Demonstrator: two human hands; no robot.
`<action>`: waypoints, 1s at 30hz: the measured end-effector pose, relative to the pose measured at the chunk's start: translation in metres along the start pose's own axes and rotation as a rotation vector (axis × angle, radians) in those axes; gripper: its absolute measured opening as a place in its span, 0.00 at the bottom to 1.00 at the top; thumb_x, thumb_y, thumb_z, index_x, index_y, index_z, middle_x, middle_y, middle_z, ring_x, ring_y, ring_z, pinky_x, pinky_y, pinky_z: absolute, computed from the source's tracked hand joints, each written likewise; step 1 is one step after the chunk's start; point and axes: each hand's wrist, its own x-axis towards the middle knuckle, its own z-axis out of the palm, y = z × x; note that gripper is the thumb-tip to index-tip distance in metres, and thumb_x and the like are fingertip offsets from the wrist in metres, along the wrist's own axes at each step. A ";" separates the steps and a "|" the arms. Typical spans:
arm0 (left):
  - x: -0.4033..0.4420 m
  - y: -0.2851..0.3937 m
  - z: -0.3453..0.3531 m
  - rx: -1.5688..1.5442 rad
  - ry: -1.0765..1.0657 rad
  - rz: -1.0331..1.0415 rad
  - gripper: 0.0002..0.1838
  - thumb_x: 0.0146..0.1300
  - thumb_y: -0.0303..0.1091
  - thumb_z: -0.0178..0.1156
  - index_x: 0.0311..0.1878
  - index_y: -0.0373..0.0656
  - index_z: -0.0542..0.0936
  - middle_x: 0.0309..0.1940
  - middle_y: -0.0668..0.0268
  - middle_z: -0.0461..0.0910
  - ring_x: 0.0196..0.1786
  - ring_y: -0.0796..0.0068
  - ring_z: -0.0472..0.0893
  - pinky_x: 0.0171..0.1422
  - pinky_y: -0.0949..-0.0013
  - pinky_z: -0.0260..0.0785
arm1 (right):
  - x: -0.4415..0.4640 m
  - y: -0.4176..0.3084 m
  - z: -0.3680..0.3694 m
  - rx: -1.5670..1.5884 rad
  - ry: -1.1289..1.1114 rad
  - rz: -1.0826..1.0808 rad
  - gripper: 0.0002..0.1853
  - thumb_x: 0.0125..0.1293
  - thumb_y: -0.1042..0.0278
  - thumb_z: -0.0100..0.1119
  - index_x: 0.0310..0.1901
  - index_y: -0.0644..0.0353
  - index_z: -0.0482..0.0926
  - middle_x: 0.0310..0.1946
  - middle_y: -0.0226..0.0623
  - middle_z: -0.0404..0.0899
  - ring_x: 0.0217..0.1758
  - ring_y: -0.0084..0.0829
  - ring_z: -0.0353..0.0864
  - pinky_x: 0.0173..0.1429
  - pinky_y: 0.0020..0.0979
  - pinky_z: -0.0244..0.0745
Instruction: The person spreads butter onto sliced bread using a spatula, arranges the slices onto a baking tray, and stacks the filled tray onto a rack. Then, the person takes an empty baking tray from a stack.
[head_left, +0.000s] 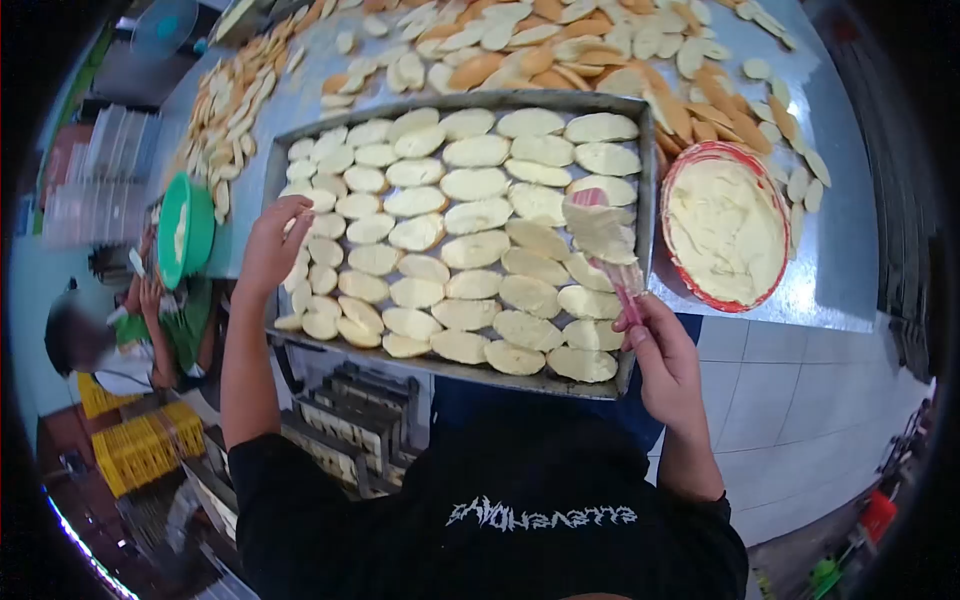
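Observation:
A metal tray (455,365) holds rows of oval bread slices, many topped with a pale cream. My right hand (661,352), at the tray's lower right corner, grips the handle of a pink spatula (622,280). Cream covers part of the spatula's blade, which lies over slices on the tray's right side. At the tray's left side, my left hand (277,245) has its fingers pressed together by a slice; what they hold, if anything, is hidden. Right of the tray stands a red bowl (668,215) filled with pale cream (724,228).
Loose bread slices (540,45) are piled on the metal table (835,270) behind the tray and on both sides. A green bowl (200,232) stands at the left edge, near another person (150,330). Yellow crates (148,448) and metal racks (345,425) are below left.

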 end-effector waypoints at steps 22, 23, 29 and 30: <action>0.258 0.177 0.134 -0.093 -0.062 0.312 0.13 0.60 0.37 0.58 0.47 0.46 0.79 0.45 0.60 0.81 0.48 0.61 0.80 0.52 0.62 0.72 | -0.016 0.004 -0.040 0.104 0.136 0.004 0.19 0.68 0.78 0.46 0.60 0.70 0.66 0.41 0.35 0.75 0.40 0.20 0.71 0.47 0.22 0.68; 0.265 0.177 0.137 -0.060 -0.005 0.324 0.13 0.60 0.36 0.57 0.47 0.47 0.79 0.45 0.61 0.81 0.47 0.61 0.80 0.51 0.62 0.72 | -0.015 0.003 -0.042 0.105 0.145 0.000 0.19 0.68 0.78 0.46 0.60 0.70 0.66 0.41 0.35 0.75 0.40 0.20 0.71 0.47 0.22 0.68; 0.309 0.169 0.136 0.108 0.096 0.031 0.14 0.60 0.35 0.58 0.48 0.43 0.79 0.43 0.58 0.82 0.47 0.63 0.81 0.50 0.63 0.72 | -0.010 0.000 -0.055 0.123 0.171 0.010 0.19 0.68 0.79 0.45 0.60 0.69 0.67 0.40 0.34 0.75 0.38 0.19 0.70 0.45 0.21 0.67; 0.315 0.166 0.135 0.100 0.093 0.012 0.14 0.60 0.35 0.58 0.49 0.43 0.79 0.44 0.58 0.82 0.47 0.62 0.81 0.51 0.63 0.72 | -0.010 0.000 -0.057 0.122 0.171 0.007 0.19 0.68 0.79 0.45 0.60 0.69 0.67 0.40 0.34 0.75 0.38 0.19 0.70 0.45 0.21 0.67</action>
